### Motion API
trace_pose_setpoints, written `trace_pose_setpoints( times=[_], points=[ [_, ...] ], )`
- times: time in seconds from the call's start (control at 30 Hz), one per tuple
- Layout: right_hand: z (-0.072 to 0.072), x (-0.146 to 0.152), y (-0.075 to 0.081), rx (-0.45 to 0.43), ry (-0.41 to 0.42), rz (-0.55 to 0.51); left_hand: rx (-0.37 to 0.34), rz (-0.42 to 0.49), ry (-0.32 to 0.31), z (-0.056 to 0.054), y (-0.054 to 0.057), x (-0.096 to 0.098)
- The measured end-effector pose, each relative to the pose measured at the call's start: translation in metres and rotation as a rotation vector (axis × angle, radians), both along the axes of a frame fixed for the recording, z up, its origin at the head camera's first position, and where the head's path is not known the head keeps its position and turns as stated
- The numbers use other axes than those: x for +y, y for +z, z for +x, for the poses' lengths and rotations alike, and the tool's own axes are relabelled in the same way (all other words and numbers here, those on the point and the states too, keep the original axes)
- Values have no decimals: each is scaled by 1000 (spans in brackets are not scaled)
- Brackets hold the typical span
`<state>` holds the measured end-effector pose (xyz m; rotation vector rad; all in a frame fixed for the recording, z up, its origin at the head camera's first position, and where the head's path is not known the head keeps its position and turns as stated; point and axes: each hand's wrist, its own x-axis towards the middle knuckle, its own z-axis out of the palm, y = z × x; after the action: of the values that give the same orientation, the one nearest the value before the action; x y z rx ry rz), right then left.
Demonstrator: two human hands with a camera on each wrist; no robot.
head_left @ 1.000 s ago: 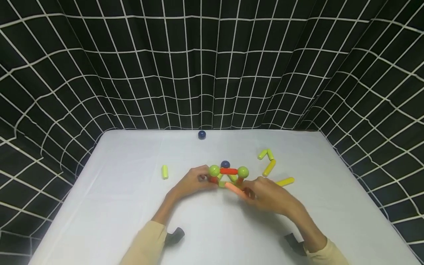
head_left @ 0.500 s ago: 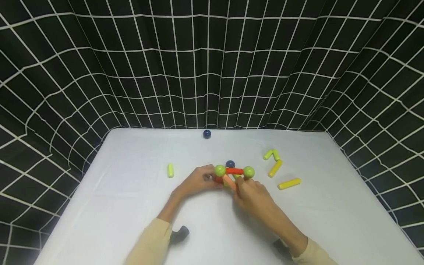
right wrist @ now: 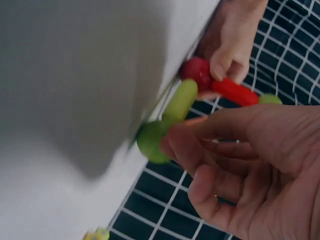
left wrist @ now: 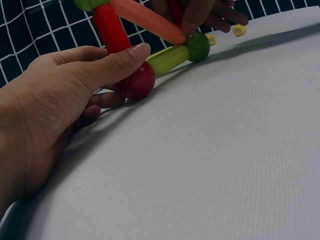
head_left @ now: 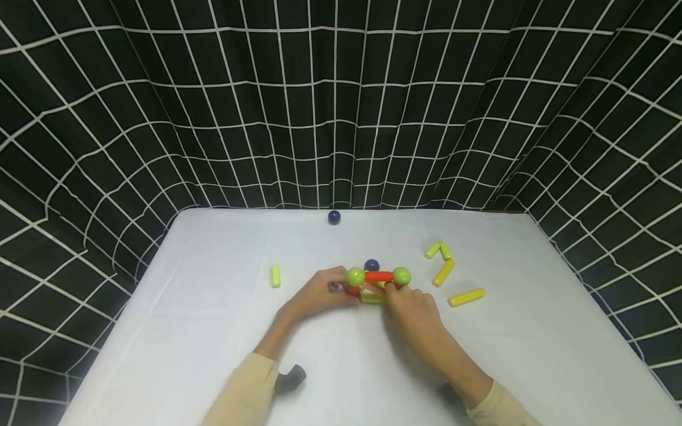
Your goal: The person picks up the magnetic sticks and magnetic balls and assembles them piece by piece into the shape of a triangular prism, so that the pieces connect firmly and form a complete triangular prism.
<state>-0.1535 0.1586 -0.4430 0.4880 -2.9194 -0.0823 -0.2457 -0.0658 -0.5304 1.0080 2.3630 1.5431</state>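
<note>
- Black curtain with a white grid (head_left: 341,106) walls off the workspace on the far side and both flanks of the rod-and-ball frame (head_left: 379,276).
- White-covered table (head_left: 341,367) carries the frame near its middle, between two bare hands, apparently for easy reach from either side.
- Left hand (head_left: 319,290), at the frame's left side, has thumb and fingers closed around the red ball (left wrist: 141,80) at its lower corner, likely to steady the structure.
- Right hand (head_left: 415,307), at the frame's right side, pinches one end of an orange rod (left wrist: 147,21) between nearly closed fingertips, other fingers loosely curled, probably to guide that end into place.
- Left wrist view reveals the orange rod slanting across the frame, from a light green ball on top to the lower green ball (left wrist: 198,46); the head view mostly hides this corner. Right wrist view covers the rod's tip with a finger, so whether it is seated cannot be told.
- Two yellow rods (head_left: 466,297) lie loose to the frame's right; a shorter lime rod (head_left: 275,276) lies well to its left.
- One blue ball (head_left: 372,265) sits just behind the frame, another (head_left: 334,217) well beyond it.
</note>
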Motion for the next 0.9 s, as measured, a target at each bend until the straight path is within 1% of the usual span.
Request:
trace_pose_setpoints(
  times=[0.07,0.13,0.17,0.23,0.37,0.43,0.47,0.53,0.57,0.6,0.7,0.77,0.83,0.9],
  points=[
    [-1,4,2,-33,9,-26,-2,-8,6,0,0,-1],
    [-1,8,5,-85,26,-67,-2,-8,6,-1,1,-1],
    [-1,10,8,-117,37,-90,1,-8,6,0,1,-1],
    [1,15,14,-219,37,-159,4,-5,2,0,1,-1],
    [2,30,26,-399,-12,-329,14,-2,-5,0,3,0],
    [0,37,30,-466,-48,-394,11,-8,3,0,5,0],
    [-3,41,30,-485,-64,-420,8,-14,14,0,6,0],
    [-10,49,28,-508,-74,-467,-3,-21,39,0,7,-1],
    [-15,52,26,-511,-61,-486,-11,-25,60,0,7,-1],
    [-21,55,22,-515,-39,-513,-24,-27,81,0,8,-1],
    [-37,61,10,-549,64,-601,-18,-28,145,-1,6,-1],
    [-42,59,3,-583,112,-646,2,-33,176,-1,4,0],
    [-41,53,-2,-608,118,-678,27,-46,168,0,4,0],
    [-35,42,-4,-600,106,-676,40,-84,129,2,3,1]
  ],
)
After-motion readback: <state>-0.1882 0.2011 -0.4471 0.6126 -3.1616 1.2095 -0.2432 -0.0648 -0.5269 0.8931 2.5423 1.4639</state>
